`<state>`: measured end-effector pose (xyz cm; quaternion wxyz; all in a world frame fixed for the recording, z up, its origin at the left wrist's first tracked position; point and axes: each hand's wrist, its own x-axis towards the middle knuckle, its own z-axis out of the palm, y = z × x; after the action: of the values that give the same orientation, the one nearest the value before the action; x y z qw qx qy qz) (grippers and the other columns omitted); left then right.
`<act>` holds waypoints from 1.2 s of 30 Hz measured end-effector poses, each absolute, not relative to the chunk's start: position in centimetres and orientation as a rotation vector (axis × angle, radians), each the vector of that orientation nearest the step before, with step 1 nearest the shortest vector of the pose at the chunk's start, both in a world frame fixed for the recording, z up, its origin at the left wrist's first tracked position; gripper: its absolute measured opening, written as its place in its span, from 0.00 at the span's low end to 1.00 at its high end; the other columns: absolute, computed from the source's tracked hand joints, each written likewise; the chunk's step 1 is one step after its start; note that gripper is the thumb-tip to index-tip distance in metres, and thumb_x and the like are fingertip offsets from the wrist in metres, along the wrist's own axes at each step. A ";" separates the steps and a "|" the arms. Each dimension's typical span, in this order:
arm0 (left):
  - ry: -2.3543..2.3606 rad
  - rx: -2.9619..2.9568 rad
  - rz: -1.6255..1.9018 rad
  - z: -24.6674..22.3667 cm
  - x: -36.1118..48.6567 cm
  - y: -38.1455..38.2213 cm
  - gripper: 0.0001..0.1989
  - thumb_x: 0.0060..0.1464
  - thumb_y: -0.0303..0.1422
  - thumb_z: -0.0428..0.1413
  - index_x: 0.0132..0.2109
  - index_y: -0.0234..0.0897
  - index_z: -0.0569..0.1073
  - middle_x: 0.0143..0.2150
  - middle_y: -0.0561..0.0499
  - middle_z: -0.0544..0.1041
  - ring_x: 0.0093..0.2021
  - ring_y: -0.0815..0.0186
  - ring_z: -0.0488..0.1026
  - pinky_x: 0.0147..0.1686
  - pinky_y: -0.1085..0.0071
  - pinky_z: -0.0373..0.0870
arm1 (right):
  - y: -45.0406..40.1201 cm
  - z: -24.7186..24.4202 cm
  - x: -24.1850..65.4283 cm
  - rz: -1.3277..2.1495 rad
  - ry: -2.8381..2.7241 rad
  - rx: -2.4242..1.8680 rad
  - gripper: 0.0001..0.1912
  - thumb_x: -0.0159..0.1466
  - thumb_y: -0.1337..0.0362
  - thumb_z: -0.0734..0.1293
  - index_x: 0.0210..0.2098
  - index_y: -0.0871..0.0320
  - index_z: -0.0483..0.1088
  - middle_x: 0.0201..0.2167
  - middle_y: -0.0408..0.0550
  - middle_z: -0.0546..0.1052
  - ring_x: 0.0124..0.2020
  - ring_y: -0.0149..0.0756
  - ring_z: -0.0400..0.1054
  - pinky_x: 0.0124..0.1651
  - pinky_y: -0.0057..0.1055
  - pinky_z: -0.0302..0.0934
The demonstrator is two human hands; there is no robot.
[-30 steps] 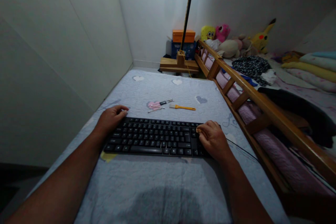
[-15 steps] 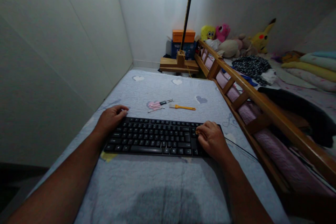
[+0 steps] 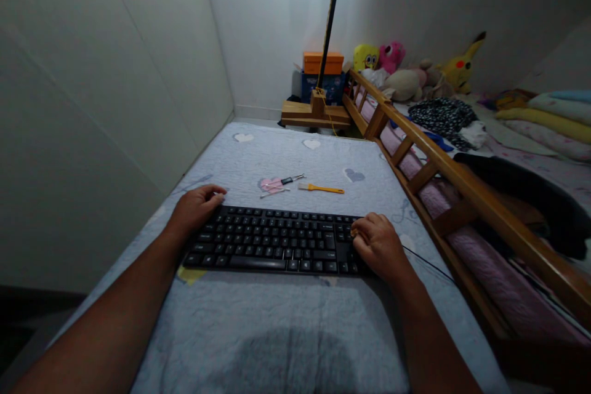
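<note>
A black keyboard (image 3: pixel 272 240) lies across the light blue quilted cover. At its upper left corner, my left hand (image 3: pixel 196 204) is closed against the edge, steadying it. My right hand (image 3: pixel 379 243) is over the number keys at the other end, fingers bent around a small yellowish-brown piece (image 3: pixel 354 231); most of it is hidden, so I cannot tell its kind. Beyond the keyboard lie a small brush (image 3: pixel 323 189) with a yellow handle, a tool with a black grip and metal ends (image 3: pixel 287 180), and a thin metal rod (image 3: pixel 274 193).
A cable (image 3: pixel 431 265) runs from the keyboard's right side toward the wooden bed rail (image 3: pixel 438 160). White cupboard doors (image 3: pixel 138 74) stand on the left. Behind are a wooden stand base (image 3: pixel 316 114) with a pole, an orange box (image 3: pixel 323 63) and soft toys (image 3: pixel 401 83).
My right hand has slid slightly right over the number keys with the small yellowish-brown piece. My left hand and the keyboard have stayed in place.
</note>
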<state>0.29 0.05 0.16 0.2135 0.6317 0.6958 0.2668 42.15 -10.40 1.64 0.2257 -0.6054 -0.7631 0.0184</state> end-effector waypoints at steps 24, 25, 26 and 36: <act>1.926 1.766 0.745 -0.2 0.0 0.3 0.24 0.49 0.48 0.52 0.44 0.37 0.81 0.33 0.50 0.81 0.32 0.57 0.76 0.34 0.65 0.69 | -10.3 1.7 41.0 0.083 -2.122 -1.594 0.12 0.62 0.74 0.65 0.39 0.56 0.78 0.36 0.50 0.75 0.41 0.42 0.66 0.46 0.38 0.58; 1.928 1.767 0.744 -0.2 0.0 0.3 0.24 0.49 0.48 0.52 0.44 0.37 0.81 0.32 0.50 0.81 0.32 0.57 0.76 0.34 0.65 0.69 | -10.3 1.7 41.1 0.082 -2.122 -1.601 0.12 0.61 0.74 0.65 0.39 0.56 0.78 0.36 0.50 0.75 0.41 0.42 0.66 0.46 0.38 0.58; 1.930 1.768 0.743 -0.2 0.0 0.3 0.23 0.49 0.47 0.52 0.44 0.38 0.81 0.32 0.50 0.81 0.32 0.57 0.76 0.34 0.65 0.69 | -10.3 1.6 41.2 0.078 -2.121 -1.606 0.12 0.61 0.73 0.64 0.39 0.56 0.78 0.36 0.50 0.75 0.41 0.43 0.66 0.47 0.38 0.58; 1.921 1.750 0.745 -0.5 -0.3 0.3 0.24 0.48 0.48 0.53 0.44 0.38 0.80 0.31 0.51 0.80 0.31 0.57 0.74 0.32 0.66 0.67 | -10.3 1.5 42.1 0.041 -2.086 -1.668 0.10 0.61 0.72 0.63 0.35 0.55 0.77 0.33 0.49 0.73 0.40 0.42 0.65 0.46 0.38 0.58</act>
<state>-0.28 0.34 -0.51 0.2171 0.6319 0.6937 0.2690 42.12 -10.29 1.54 0.2330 -0.6073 -0.7594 0.0149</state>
